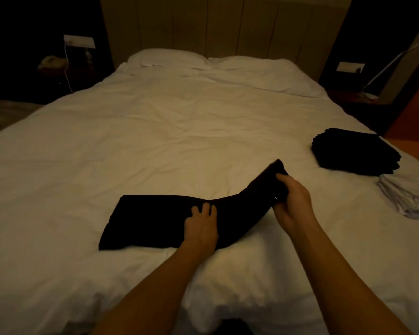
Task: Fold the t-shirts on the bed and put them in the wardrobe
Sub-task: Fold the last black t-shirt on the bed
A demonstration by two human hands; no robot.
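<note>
Two bare forearms reach in from the bottom edge over a white-sheeted bed [155,131]. Left hand [200,226] lies palm down on the middle of a black t-shirt [155,218], fingers straight and slightly spread, pressing the cloth flat against the sheet. Shirt is already folded into a long narrow strip running left to right across the near part of the bed; left half lies flat, right end is lifted off the sheet. Right hand [292,198] grips that raised end, fingers curled round the cloth, thumb on top. Near the right edge of the bed, well apart from the hands, sits a stack of folded black garments [356,152]; just beside it, closer to the camera, a smaller stack of folded white garments [406,201]. Two white pillows [169,59] lie at the far end against a beige panelled headboard [223,22]. Dim side areas: wall plate with a white cable [67,61] on the left, a second wall plate [350,66] on the right. Wardrobe not in view.
</note>
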